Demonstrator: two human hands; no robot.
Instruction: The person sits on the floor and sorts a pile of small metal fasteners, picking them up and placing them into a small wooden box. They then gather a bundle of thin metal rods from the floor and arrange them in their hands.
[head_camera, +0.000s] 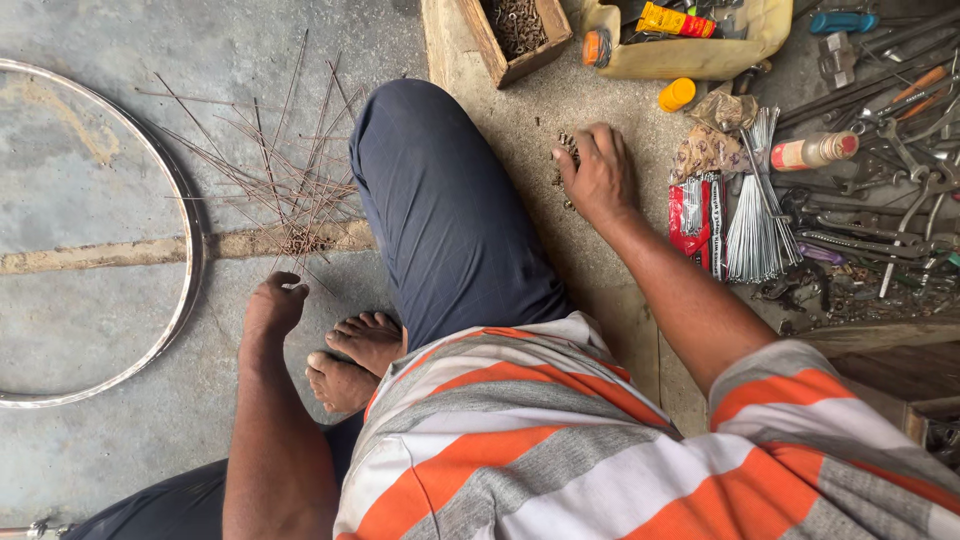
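My right hand (598, 176) rests palm down on a scatter of small rusty nipples (567, 148) on the floor, fingers curled over some of them. My left hand (272, 306) is a loose fist pressed on the concrete beside my bare feet (355, 360), holding nothing I can see. Just beyond it lies a pile of rusty spokes (290, 185), fanned out on the floor. A bare metal wheel rim (188, 250) lies flat at the far left.
A wooden box of rusty small parts (515, 30) stands at the top. To the right lie a bundle of new shiny spokes (758, 215), a red packet (692, 220), a bottle (815, 150), a yellow container (690, 50) and several wrenches (880, 230). My knee (430, 190) sits between my hands.
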